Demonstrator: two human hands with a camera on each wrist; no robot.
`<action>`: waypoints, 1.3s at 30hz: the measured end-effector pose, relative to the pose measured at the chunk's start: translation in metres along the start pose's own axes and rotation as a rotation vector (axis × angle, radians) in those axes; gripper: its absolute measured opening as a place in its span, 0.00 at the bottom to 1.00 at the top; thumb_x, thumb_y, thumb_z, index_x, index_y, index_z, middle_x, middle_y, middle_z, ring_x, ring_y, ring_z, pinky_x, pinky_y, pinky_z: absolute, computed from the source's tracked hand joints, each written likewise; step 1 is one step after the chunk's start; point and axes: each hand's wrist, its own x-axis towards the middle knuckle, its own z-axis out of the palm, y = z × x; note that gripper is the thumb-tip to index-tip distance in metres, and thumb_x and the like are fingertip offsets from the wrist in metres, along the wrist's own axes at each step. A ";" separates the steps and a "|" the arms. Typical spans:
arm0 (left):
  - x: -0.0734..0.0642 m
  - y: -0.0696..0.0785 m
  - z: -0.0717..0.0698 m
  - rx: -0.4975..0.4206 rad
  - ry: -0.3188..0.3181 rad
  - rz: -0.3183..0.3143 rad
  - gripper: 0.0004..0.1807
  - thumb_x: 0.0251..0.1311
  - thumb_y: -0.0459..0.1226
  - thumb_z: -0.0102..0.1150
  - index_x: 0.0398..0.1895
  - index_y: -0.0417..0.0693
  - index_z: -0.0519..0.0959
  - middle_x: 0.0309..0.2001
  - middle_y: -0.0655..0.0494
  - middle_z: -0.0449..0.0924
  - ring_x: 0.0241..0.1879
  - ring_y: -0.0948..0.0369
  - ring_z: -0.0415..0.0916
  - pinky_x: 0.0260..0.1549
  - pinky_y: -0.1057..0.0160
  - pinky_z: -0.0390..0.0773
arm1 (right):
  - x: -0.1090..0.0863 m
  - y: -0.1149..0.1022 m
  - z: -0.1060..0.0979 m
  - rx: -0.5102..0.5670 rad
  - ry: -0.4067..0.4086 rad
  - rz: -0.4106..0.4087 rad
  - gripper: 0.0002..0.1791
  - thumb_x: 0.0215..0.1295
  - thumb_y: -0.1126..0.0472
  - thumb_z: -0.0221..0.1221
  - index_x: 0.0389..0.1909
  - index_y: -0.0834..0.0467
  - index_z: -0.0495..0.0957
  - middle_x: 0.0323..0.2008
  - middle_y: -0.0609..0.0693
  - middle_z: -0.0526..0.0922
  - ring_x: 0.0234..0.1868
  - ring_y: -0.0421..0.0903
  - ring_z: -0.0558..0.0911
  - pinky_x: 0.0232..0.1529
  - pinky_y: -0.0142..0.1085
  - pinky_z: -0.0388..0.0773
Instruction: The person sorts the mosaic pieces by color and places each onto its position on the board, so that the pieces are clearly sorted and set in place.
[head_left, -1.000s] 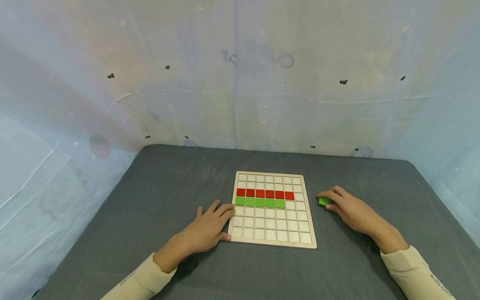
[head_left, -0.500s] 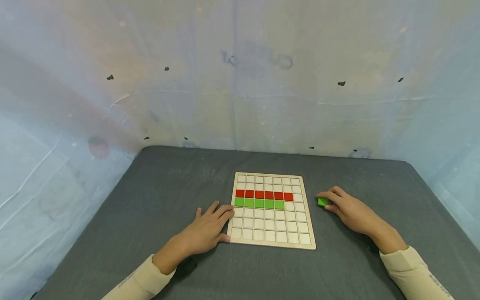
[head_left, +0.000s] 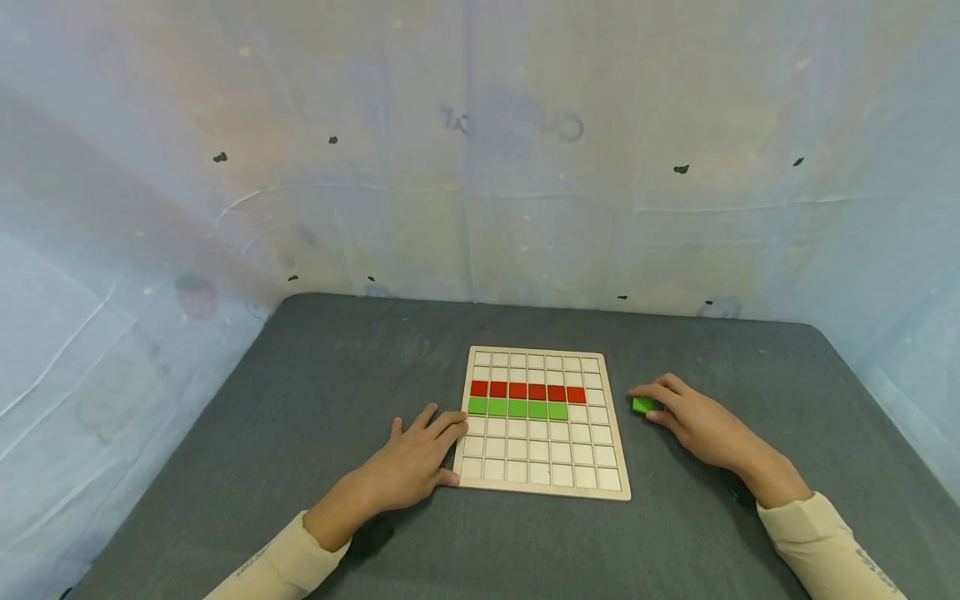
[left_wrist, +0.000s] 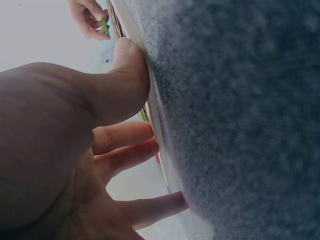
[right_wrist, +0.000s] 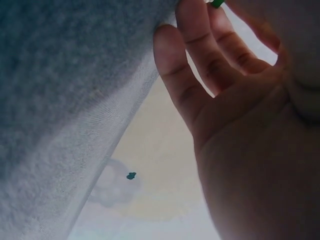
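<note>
A square wooden grid board (head_left: 540,492) lies flat on the dark grey table, one row of its cells filled with several red tiles (head_left: 517,390). Directly below that row sit several green tiles (head_left: 517,408), starting at the left edge. My left hand (head_left: 408,467) rests against the board's left side, its fairly straight fingers and thumb touching the frame, which the left wrist view shows as a thin edge (left_wrist: 156,115). Right of the board, my right hand (head_left: 701,425) pinches a green tile (head_left: 642,405) between thumb and fingers. Only a sliver of green (right_wrist: 217,3) shows in the right wrist view.
The dark grey table (head_left: 360,358) has rounded far corners. A pale printed curtain (head_left: 480,167) hangs behind it and along both sides. Dark marks dot the curtain.
The head view has tilted slightly, so everything sits a little lower. Both hands keep their places, the right one still pinching the green tile and the left at the board's edge.
</note>
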 end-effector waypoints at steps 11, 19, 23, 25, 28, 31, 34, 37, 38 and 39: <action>0.001 -0.002 0.000 0.006 -0.003 -0.009 0.39 0.61 0.51 0.63 0.74 0.53 0.64 0.75 0.59 0.59 0.76 0.39 0.53 0.57 0.21 0.60 | 0.003 0.000 -0.002 0.040 -0.006 -0.007 0.19 0.73 0.61 0.57 0.62 0.50 0.76 0.50 0.43 0.76 0.45 0.36 0.78 0.42 0.38 0.79; 0.002 -0.001 0.001 0.008 -0.015 -0.012 0.39 0.61 0.51 0.63 0.74 0.53 0.64 0.75 0.59 0.59 0.76 0.39 0.53 0.58 0.21 0.60 | 0.006 0.001 -0.001 0.055 -0.007 -0.017 0.19 0.73 0.61 0.57 0.62 0.50 0.76 0.50 0.43 0.76 0.42 0.32 0.76 0.40 0.35 0.78; 0.002 0.000 0.001 0.010 -0.006 0.001 0.39 0.61 0.52 0.63 0.74 0.52 0.64 0.75 0.58 0.59 0.75 0.39 0.54 0.57 0.21 0.61 | 0.009 -0.001 0.001 0.065 -0.009 -0.019 0.19 0.72 0.61 0.58 0.62 0.50 0.76 0.50 0.44 0.76 0.40 0.31 0.75 0.38 0.34 0.76; 0.001 0.000 0.001 0.011 0.000 0.004 0.39 0.60 0.51 0.64 0.74 0.52 0.65 0.75 0.58 0.60 0.75 0.39 0.54 0.57 0.21 0.61 | 0.011 -0.003 0.001 0.068 -0.013 -0.022 0.19 0.72 0.61 0.58 0.63 0.50 0.76 0.51 0.44 0.76 0.40 0.31 0.75 0.38 0.33 0.76; 0.001 -0.001 0.000 0.014 0.004 0.004 0.39 0.60 0.51 0.64 0.74 0.53 0.65 0.75 0.58 0.60 0.75 0.38 0.54 0.57 0.21 0.61 | 0.015 -0.008 0.004 0.073 -0.020 -0.032 0.20 0.72 0.60 0.58 0.64 0.49 0.75 0.51 0.44 0.76 0.39 0.30 0.75 0.37 0.32 0.76; 0.001 -0.001 0.000 0.016 0.002 0.000 0.39 0.60 0.51 0.64 0.74 0.53 0.65 0.75 0.59 0.59 0.75 0.39 0.53 0.57 0.21 0.60 | 0.018 -0.012 0.006 0.086 -0.033 -0.036 0.20 0.72 0.60 0.58 0.64 0.49 0.75 0.52 0.44 0.76 0.40 0.31 0.77 0.38 0.33 0.77; 0.001 -0.001 0.001 0.015 0.000 -0.003 0.39 0.60 0.51 0.64 0.74 0.53 0.65 0.75 0.59 0.60 0.75 0.39 0.53 0.57 0.21 0.60 | 0.021 -0.016 0.008 0.092 -0.052 -0.037 0.20 0.73 0.59 0.58 0.64 0.50 0.75 0.53 0.44 0.76 0.41 0.32 0.78 0.38 0.33 0.78; 0.001 -0.001 0.000 0.017 -0.002 -0.003 0.39 0.61 0.51 0.64 0.74 0.53 0.65 0.75 0.58 0.59 0.75 0.39 0.54 0.57 0.21 0.61 | 0.024 -0.020 0.010 0.084 -0.070 -0.041 0.20 0.73 0.59 0.58 0.64 0.49 0.75 0.53 0.44 0.76 0.42 0.33 0.79 0.38 0.33 0.78; 0.001 0.000 0.000 0.017 -0.002 -0.003 0.39 0.61 0.51 0.64 0.74 0.53 0.64 0.75 0.58 0.59 0.75 0.39 0.54 0.57 0.21 0.61 | 0.024 -0.022 0.011 0.083 -0.074 -0.043 0.20 0.73 0.58 0.58 0.64 0.49 0.75 0.53 0.44 0.76 0.41 0.33 0.79 0.38 0.33 0.77; 0.001 0.000 0.001 0.017 -0.002 -0.003 0.39 0.61 0.51 0.64 0.74 0.53 0.64 0.75 0.58 0.59 0.75 0.39 0.54 0.57 0.21 0.61 | 0.025 -0.023 0.012 0.080 -0.077 -0.047 0.20 0.73 0.58 0.58 0.64 0.49 0.75 0.53 0.43 0.76 0.41 0.32 0.78 0.37 0.32 0.77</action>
